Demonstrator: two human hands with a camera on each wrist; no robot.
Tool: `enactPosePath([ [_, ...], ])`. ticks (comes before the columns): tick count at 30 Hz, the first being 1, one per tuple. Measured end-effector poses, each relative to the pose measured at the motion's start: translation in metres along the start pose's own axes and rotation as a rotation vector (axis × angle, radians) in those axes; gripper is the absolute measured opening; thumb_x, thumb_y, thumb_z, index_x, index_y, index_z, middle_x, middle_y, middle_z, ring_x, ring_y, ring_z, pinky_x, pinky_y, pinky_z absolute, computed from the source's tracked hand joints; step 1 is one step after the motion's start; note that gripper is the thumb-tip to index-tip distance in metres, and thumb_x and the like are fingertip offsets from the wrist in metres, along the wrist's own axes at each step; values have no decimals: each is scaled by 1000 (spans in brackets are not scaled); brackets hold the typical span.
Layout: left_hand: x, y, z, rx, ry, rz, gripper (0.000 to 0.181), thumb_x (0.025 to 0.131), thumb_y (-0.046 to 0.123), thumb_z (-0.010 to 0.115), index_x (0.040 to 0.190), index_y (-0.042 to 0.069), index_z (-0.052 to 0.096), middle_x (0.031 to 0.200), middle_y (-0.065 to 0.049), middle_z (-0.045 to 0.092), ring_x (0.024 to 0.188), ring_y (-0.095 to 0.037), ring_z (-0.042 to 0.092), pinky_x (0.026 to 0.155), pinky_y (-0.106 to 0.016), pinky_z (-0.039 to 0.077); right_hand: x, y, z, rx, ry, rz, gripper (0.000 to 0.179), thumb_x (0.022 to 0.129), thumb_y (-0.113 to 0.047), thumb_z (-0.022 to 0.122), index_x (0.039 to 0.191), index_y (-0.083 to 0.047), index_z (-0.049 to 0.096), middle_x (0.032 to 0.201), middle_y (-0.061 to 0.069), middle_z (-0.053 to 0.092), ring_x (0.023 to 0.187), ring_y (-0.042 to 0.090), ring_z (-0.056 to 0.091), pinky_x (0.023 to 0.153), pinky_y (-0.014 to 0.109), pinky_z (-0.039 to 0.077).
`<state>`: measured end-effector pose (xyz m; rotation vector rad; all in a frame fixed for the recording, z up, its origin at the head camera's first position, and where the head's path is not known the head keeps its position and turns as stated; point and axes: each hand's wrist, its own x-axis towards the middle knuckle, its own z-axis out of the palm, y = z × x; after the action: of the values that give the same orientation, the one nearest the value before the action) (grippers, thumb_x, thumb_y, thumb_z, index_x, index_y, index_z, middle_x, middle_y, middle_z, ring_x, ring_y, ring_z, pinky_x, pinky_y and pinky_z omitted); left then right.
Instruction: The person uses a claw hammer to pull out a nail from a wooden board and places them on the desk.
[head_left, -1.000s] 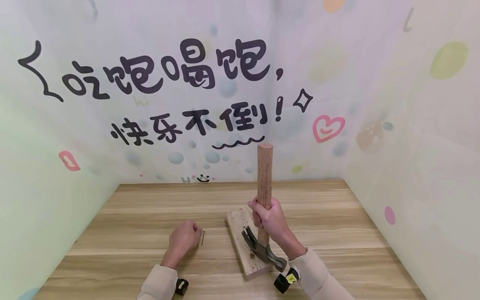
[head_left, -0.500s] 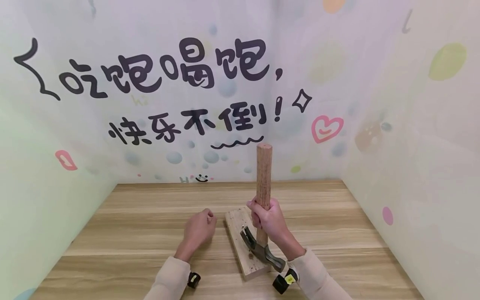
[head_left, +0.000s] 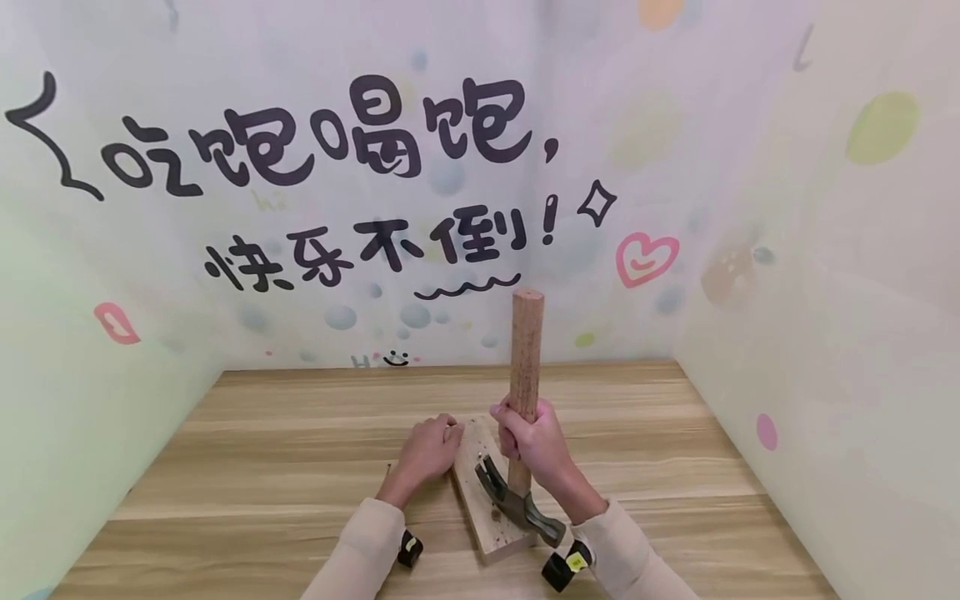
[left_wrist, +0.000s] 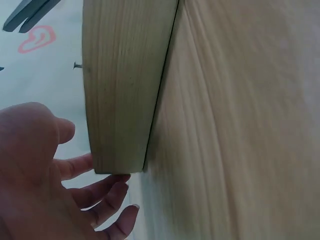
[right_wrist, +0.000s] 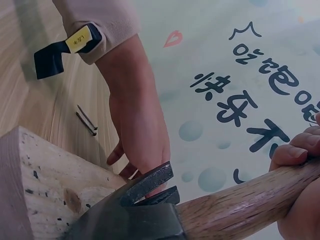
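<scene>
My right hand (head_left: 536, 437) grips the wooden handle of a claw hammer (head_left: 527, 358), which stands handle-up over a wooden board (head_left: 506, 533). The hammer's dark head is low, with its claw toward the left. At the board's far left corner is my left hand (head_left: 431, 450); in the left wrist view its loosely bent fingers (left_wrist: 117, 192) touch the board's end, thumb apart. A nail (left_wrist: 77, 65) sticks out of the board's top face in that view. In the right wrist view the hammer head hides part of the board.
Two loose nails (right_wrist: 86, 123) lie on the wood-grain table (head_left: 300, 467), left of the board. Printed walls (head_left: 360, 167) enclose the table at the back and both sides. A dark wrist camera (head_left: 558, 575) is strapped at the right sleeve.
My left hand has moved right and away from me, from beside a loose nail to the board's far left corner. My right hand and the hammer have stayed nearly still.
</scene>
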<state>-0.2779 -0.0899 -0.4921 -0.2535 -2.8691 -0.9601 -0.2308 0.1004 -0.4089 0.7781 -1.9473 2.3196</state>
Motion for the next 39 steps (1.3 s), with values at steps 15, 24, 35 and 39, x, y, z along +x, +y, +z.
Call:
enactPosePath([
  [15, 15, 1, 18, 37, -76, -109, 43, 107, 36, 37, 117, 4, 63, 110, -20, 61, 102, -37, 55, 84, -54, 45, 6, -3, 2, -90, -23, 48, 27, 99, -9, 54, 79, 8, 47, 48, 3, 40, 40, 11, 37, 41, 25, 34],
  [24, 16, -2, 22, 54, -90, -91, 45, 108, 36, 33, 121, 2, 60, 114, -22, 58, 102, -38, 52, 85, -55, 42, 25, -2, 6, -144, 22, 244, 24, 96, -10, 57, 74, -4, 51, 48, -3, 39, 39, 10, 36, 41, 25, 32],
  [35, 19, -3, 20, 61, -111, -69, 38, 108, 32, 32, 100, 8, 61, 99, -22, 57, 97, -42, 50, 79, -53, 41, 56, 13, 29, -338, 100, 387, 25, 91, -16, 61, 71, -11, 48, 49, -4, 41, 38, 8, 36, 38, 23, 32],
  [39, 19, -3, 17, 33, -115, -68, 35, 107, 30, 34, 103, 10, 63, 99, -21, 57, 96, -42, 51, 79, -55, 41, 65, 18, 34, -403, 111, 404, 27, 92, -18, 60, 69, -13, 48, 51, -4, 40, 39, 8, 36, 38, 22, 32],
])
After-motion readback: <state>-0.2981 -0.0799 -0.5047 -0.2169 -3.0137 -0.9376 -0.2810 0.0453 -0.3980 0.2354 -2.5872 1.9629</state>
